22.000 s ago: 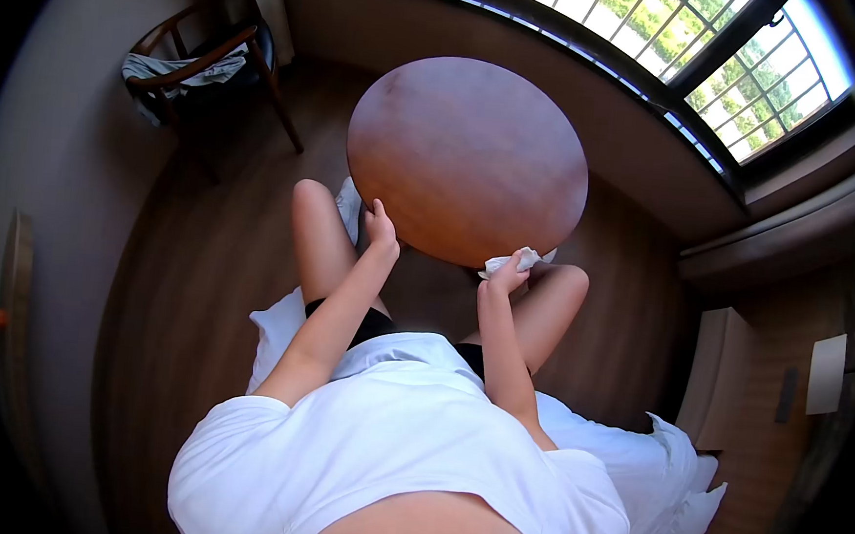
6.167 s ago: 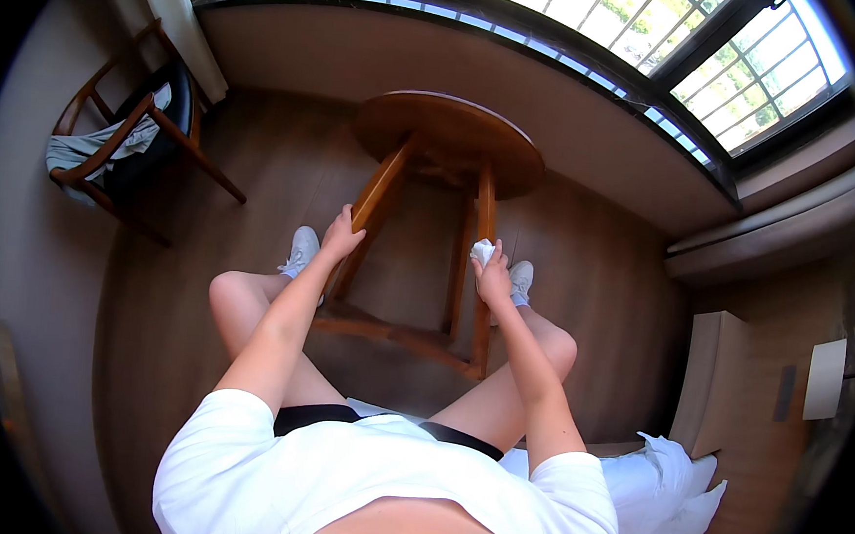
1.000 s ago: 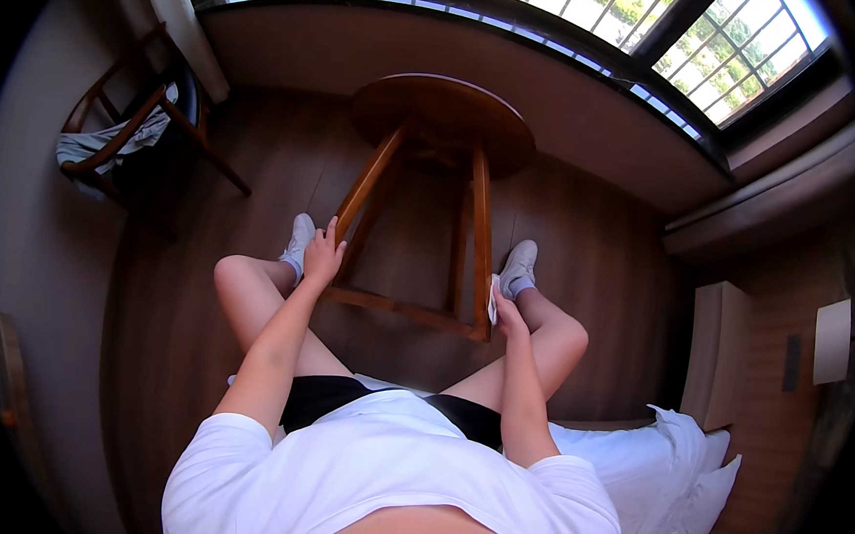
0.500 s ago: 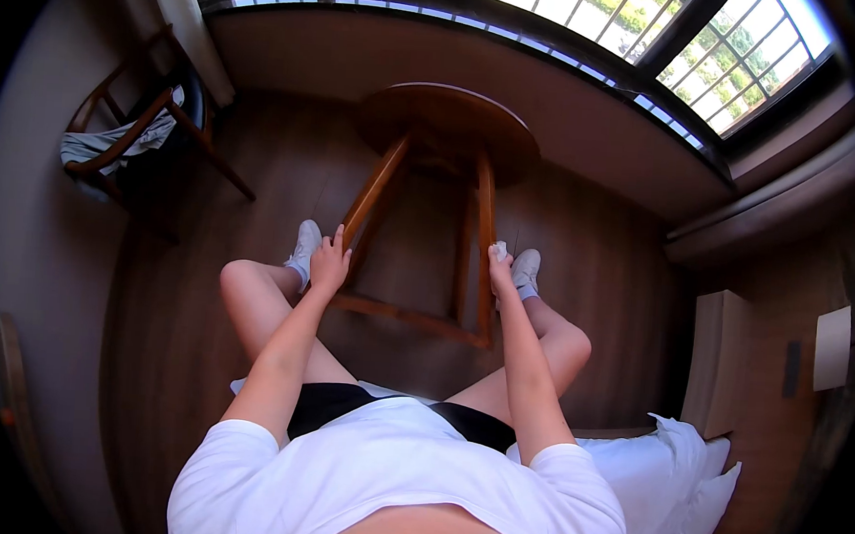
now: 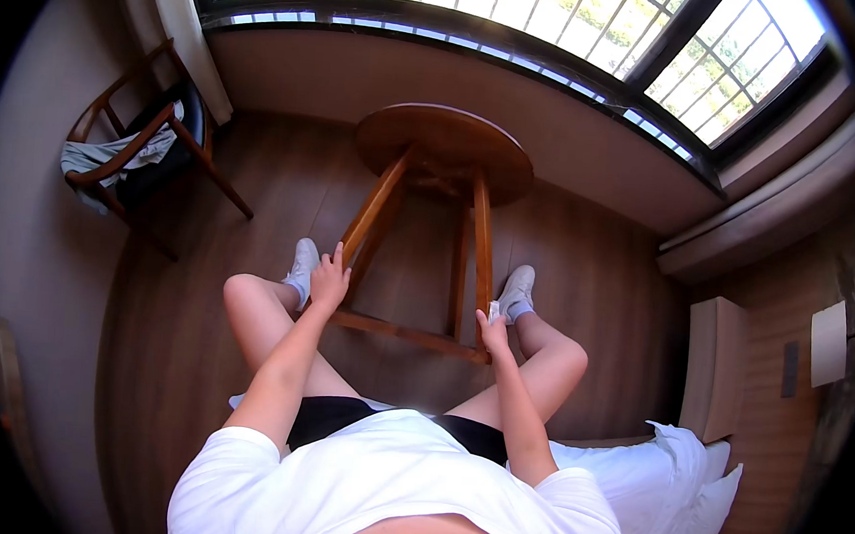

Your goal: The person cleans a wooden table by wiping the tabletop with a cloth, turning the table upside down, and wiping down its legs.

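Note:
A round wooden table (image 5: 444,149) is tipped toward the window, with the underside of its top and its legs facing me. My left hand (image 5: 330,281) rests around the lower part of the left table leg (image 5: 374,207), its fingers partly wrapped on the wood. Near the foot of the right table leg (image 5: 483,231), my right hand (image 5: 494,334) is closed on a small crumpled white tissue or cloth (image 5: 493,311) pressed against the leg. A wooden crossbar (image 5: 409,334) joins the two near legs at their lower ends.
A wooden armchair (image 5: 131,146) with a grey cloth (image 5: 146,152) over it stands at the left wall. Behind the table is a barred window (image 5: 521,18). White bedding (image 5: 649,486) lies at my right, beside a beige panel (image 5: 715,368). My white shoes (image 5: 517,287) flank the table.
My right hand has slid down the right leg toward its foot, with the white tissue or cloth. My left hand stays on the left leg. The view has tilted slightly up.

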The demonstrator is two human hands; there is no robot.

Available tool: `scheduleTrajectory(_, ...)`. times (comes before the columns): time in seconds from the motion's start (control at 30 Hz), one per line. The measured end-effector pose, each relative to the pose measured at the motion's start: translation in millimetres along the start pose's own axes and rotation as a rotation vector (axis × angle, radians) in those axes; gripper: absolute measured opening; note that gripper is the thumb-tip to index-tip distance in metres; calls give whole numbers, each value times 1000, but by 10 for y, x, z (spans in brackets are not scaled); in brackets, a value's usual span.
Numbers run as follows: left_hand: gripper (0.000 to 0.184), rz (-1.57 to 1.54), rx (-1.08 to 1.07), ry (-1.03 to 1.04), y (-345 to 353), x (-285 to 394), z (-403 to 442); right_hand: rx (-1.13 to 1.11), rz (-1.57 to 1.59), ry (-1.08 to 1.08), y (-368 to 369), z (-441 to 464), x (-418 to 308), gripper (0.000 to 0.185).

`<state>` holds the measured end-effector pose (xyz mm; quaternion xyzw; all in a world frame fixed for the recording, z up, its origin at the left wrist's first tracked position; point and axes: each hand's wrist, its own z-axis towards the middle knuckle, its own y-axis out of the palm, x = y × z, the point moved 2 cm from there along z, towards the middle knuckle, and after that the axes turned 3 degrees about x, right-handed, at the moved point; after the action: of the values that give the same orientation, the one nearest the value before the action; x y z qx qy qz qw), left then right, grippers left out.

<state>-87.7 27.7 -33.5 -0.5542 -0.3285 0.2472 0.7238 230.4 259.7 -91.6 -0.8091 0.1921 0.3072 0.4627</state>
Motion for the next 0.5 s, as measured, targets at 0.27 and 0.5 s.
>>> scheduleTrajectory(0.27, 66, -6, -71, -32, -72, 37, 27, 134, -176, -159, -36, 46, -168, 66)
scheduleTrajectory(0.5, 72, -17, -47, -60, -53, 97, 40, -22, -92, -137, -160, 190, -386, 70)
